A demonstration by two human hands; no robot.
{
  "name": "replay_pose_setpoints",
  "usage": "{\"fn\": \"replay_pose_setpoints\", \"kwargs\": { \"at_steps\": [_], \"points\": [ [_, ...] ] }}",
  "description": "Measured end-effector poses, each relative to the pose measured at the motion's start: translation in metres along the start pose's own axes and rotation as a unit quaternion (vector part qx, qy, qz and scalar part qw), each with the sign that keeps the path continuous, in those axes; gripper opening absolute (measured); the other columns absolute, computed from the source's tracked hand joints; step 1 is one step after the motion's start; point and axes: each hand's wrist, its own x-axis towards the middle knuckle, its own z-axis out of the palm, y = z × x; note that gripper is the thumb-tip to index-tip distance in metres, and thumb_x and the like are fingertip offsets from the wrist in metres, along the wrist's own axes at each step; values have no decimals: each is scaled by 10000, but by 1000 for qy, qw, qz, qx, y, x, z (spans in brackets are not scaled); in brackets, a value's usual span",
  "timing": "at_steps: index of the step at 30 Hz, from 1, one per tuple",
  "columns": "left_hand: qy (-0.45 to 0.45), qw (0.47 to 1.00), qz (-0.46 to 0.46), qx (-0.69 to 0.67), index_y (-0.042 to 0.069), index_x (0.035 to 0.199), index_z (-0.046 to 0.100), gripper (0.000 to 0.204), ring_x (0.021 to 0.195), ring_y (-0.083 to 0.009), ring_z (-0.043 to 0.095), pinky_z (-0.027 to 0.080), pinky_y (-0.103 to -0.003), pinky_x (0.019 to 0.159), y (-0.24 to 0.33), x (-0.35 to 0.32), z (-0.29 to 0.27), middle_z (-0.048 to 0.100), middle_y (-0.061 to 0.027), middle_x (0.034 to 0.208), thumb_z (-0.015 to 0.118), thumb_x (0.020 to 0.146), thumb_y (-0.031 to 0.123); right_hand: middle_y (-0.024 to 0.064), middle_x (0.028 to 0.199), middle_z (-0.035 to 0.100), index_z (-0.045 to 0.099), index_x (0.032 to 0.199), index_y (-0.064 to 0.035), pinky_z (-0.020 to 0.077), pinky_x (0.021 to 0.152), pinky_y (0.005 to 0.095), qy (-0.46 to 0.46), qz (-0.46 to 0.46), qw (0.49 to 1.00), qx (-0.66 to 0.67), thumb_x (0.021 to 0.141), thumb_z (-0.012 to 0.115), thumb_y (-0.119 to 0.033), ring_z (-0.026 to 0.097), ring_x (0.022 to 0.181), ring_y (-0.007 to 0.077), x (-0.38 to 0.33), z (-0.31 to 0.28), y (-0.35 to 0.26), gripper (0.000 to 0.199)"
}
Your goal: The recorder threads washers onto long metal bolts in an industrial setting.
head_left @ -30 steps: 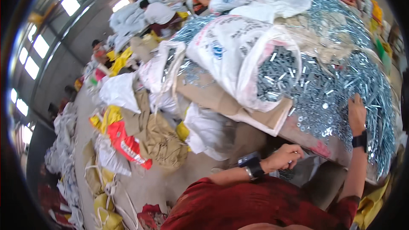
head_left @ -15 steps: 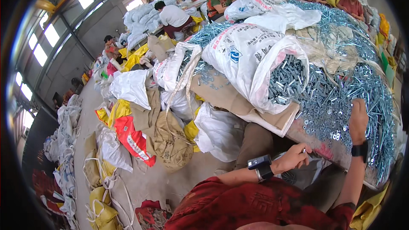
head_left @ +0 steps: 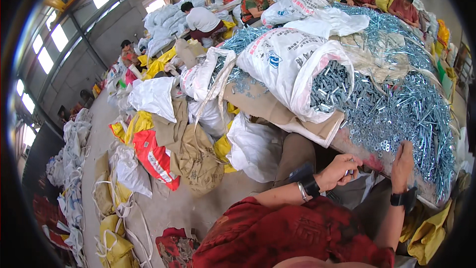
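Note:
My left hand (head_left: 339, 172) is closed in front of the table edge, with a small metal part (head_left: 351, 171) showing between its fingers, too small to name exactly. Just right of it, over the near edge of the heap, my right hand (head_left: 402, 167) points upward with its fingers drawn together; what they hold, if anything, is hidden. Beyond the right hand lie loose flat washers (head_left: 385, 145) and many short metal sleeves (head_left: 367, 101). Long thin metal rods (head_left: 436, 134) are piled to the right. A white woven sack (head_left: 282, 64) lies on its side, spilling more sleeves (head_left: 329, 89).
Brown cardboard (head_left: 258, 101) covers the table's left part. White, tan and red sacks, including a brown one (head_left: 198, 161), crowd the floor to the left. Other people sit at the far side, one in a white shirt (head_left: 204, 22). A yellow sack (head_left: 429, 238) is at lower right.
My right hand has drawn back from the heap toward me and left, nearer my left hand. The left hand has turned and risen slightly, still closed on the small metal part.

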Motion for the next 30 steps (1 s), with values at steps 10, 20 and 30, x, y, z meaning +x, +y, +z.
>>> {"fn": "replay_pose_setpoints", "kwargs": {
  "at_steps": [10,20,30],
  "points": [
    [-41,994,55,-88,16,1189,512,242,578,-142,559,334,-249,398,-3,-10,-11,641,-137,925,512,989,153,248,808,568,498,957,-4,433,636,500,-66,45,995,-59,982,518,-114,587,802,458,-18,3,20,114],
    [-65,983,121,-126,25,1391,451,399,714,-198,638,441,-281,466,29,-7,-3,671,-168,1059,438,1049,229,78,660,500,608,956,11,372,568,317,-193,32,953,232,938,583,-65,454,603,156,-33,-74,-88,82],
    [-41,984,146,-96,57,1127,579,265,646,-140,589,429,-262,446,20,-9,4,659,-111,944,462,1055,284,70,685,515,637,981,-6,387,566,303,-230,-11,932,278,858,652,-25,481,595,168,-54,-81,-97,125]
  ]
}}
